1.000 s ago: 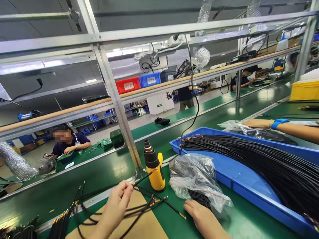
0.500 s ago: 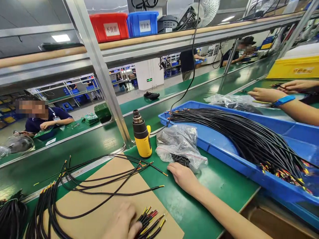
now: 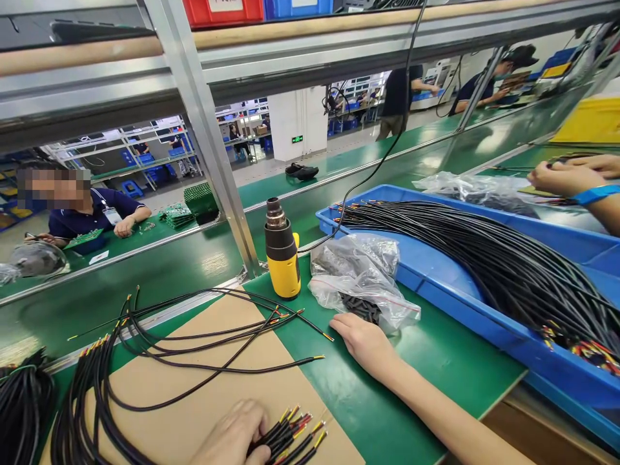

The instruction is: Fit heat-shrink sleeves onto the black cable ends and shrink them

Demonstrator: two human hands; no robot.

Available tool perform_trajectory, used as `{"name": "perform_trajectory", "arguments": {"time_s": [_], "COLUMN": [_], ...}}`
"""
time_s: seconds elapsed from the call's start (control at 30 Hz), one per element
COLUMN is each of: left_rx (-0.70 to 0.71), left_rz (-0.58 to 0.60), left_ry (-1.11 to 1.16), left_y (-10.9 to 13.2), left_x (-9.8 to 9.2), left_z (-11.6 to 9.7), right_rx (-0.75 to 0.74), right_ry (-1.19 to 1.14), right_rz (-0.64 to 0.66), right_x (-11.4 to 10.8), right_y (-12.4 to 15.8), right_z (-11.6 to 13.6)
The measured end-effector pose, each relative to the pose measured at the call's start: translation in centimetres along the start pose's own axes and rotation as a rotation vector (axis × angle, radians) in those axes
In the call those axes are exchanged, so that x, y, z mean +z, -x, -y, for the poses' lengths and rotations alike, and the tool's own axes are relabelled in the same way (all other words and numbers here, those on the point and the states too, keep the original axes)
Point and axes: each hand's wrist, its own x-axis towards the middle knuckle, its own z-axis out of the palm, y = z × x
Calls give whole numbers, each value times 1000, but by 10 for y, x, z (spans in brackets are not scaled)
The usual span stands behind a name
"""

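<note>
My left hand (image 3: 238, 431) is closed round the near ends of a bunch of black cables (image 3: 283, 434), whose stripped red and yellow wire tips point away to the right. On the green bench my right hand (image 3: 363, 342) lies with its fingers curled together, just in front of a clear zip bag (image 3: 356, 274) of short black tube pieces (image 3: 361, 307). What its fingertips hold, if anything, is hidden. Several loose black cables (image 3: 213, 369) arc over a cardboard sheet (image 3: 194, 426), left of that hand. Behind them stands a yellow heat gun (image 3: 283, 268), nozzle upward.
To the right, a long blue tray (image 3: 421, 287) holds many black cables. A metal post (image 3: 213, 142) rises behind the bench under a shelf. Another cable bundle (image 3: 24, 413) lies far left. A co-worker's hands (image 3: 562, 177) work beyond the tray; another person sits across at left.
The view has tilted down, so the shelf bins sit higher in the picture. My left hand stays at the cable bunch, my right hand by the bag. The co-worker's hands have drawn closer together.
</note>
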Motion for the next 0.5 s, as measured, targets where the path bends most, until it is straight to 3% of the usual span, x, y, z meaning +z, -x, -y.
{"name": "perform_trajectory", "arguments": {"time_s": [0.1,0.2,0.37,0.5], "left_rx": [-20,-46,-13,-48], "left_rz": [52,-12,-277,-489], "left_ry": [106,329,844,974], "left_y": [1,0,1,-3], "left_x": [-8,-11,-27,-47], "left_z": [-4,6,23,3], "right_rx": [-3,-8,-13,60], "right_ry": [-1,-8,-145,-612], "right_rz": [-7,-13,-82,-120], "right_x": [0,0,-7,-28], "right_y": [0,1,-2,-19], "right_z": [0,-2,3,35]}}
